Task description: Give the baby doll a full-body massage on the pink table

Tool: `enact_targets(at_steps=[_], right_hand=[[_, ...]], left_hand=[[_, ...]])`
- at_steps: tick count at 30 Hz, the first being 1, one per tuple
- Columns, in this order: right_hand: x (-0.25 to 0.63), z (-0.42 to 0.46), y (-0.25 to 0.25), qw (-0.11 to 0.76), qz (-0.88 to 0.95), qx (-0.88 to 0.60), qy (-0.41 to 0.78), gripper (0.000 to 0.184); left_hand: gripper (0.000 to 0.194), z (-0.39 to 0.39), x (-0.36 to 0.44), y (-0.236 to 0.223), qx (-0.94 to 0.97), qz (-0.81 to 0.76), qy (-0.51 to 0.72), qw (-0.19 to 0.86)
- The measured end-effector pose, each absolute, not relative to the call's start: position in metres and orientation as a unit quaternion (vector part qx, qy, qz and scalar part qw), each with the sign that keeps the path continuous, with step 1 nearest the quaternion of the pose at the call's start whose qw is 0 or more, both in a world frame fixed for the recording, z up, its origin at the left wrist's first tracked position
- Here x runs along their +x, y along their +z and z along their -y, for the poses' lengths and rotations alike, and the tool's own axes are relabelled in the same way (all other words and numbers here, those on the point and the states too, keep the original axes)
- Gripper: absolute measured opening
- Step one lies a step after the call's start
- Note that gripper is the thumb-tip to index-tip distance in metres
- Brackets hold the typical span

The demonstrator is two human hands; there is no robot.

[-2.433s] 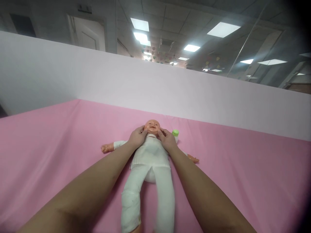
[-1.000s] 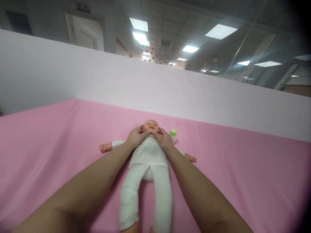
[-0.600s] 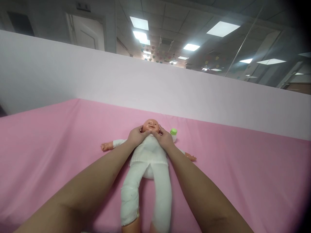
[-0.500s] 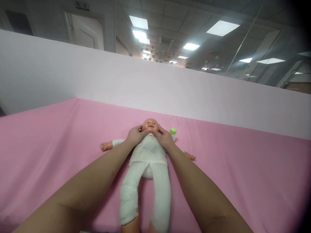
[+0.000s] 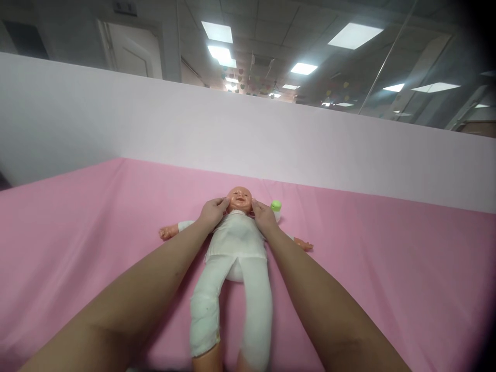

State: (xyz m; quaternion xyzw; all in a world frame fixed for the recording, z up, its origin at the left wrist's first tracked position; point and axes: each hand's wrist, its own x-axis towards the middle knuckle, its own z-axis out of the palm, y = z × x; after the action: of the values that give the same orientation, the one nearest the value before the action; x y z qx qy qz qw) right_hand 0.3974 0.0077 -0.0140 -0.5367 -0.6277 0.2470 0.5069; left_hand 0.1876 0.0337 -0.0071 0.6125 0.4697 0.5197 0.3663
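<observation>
A baby doll (image 5: 240, 235) with a white cloth body and a hard plastic head lies on its back, feet toward me and arms spread out. At the left side of its face, my left hand (image 5: 213, 213) has its fingers and thumb closed against the cheek. My right hand (image 5: 264, 214) grips the opposite side of the head in the same way, thumb by the cheek. Part of the fingers is hidden beside and behind the head. Just right of my right hand stands a small bottle (image 5: 276, 209) with a green cap, partly covered by that hand.
Under the doll, a pink sheet (image 5: 368, 258) covers the padded surface and shows some creases. A white low wall (image 5: 248, 134) runs along the back. Above it are glass panels, a white door (image 5: 134, 51) and lit ceiling panels.
My thumbs have moved outward and up, from the doll's chin to the sides of its face. The doll stays in place, and the camera view has shifted slightly.
</observation>
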Motion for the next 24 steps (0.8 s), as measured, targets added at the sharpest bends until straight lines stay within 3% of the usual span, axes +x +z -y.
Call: enact_targets(at_steps=[4,9,16,19,24], right_hand=[[0.393,-0.003,-0.01,0.501,0.627,-0.551,0.23,0.063],[0.388,-0.002,-0.009,0.483,0.609,-0.594,0.206,0.076],[0.39,-0.008,-0.016,0.512,0.59,-0.575,0.244,0.079],[0.391,-0.007,-0.014,0.512,0.596,-0.566,0.251,0.074],[0.393,0.001,-0.005,0.511,0.627,-0.529,0.257,0.05]], left_hand=[[0.058,-0.025,0.186,0.0,0.666,-0.468,0.482,0.325],[0.057,-0.019,0.189,0.004,0.692,-0.488,0.449,0.284],[0.053,-0.018,0.19,0.004,0.705,-0.5,0.435,0.253],[0.053,-0.019,0.19,0.003,0.709,-0.497,0.435,0.247],[0.058,-0.025,0.188,-0.001,0.706,-0.488,0.444,0.258]])
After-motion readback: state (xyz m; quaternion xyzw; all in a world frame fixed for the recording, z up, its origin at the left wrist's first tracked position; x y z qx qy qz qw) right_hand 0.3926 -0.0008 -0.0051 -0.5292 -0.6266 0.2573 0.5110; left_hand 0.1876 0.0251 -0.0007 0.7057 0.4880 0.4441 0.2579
